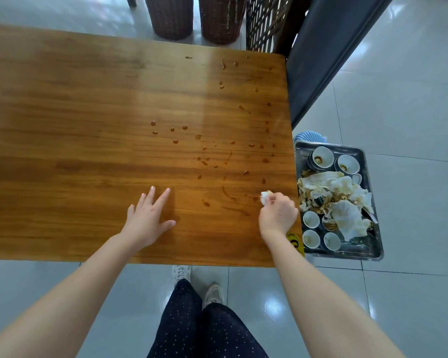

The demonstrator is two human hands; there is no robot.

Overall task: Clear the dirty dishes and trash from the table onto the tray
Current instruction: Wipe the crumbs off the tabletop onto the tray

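Wood table (88,125) fills the upper left and middle of the frame, its top spotted with brown sauce drops (175,141) and thin smears, thickest from the centre toward the right edge.

The left hand (146,218) lies flat on the table at lower centre, palm down, fingers straight and spread, thumb out to the right. It holds nothing.

The right hand (278,214) is at the table's lower right, close to the right edge. Its fingers are curled and pinch a small crumpled tissue (265,197), white with brown stains, which pokes out to the upper left of the knuckles and sits on or just above the wood among the smears. I cannot tell whether it touches the wood. A yellow sticker (295,241) shows at the table edge just beside that wrist.

The tray (342,255), of metal, sits off the table at the right of the frame, just beside the table's right edge and lower than its top. At its far end stand two soiled bowls (322,156), side by side. A heap of stained napkins (344,192) covers its middle. Four small cups (311,219) stand near its lower left corner, some with brown dregs. Something blue (309,137) peeks out beyond the tray's far end.

Two wicker baskets (172,16) stand on the floor (411,112) at the top of the frame, past the table. At the bottom are dark dotted trousers (192,326) and pale shoes (212,293).
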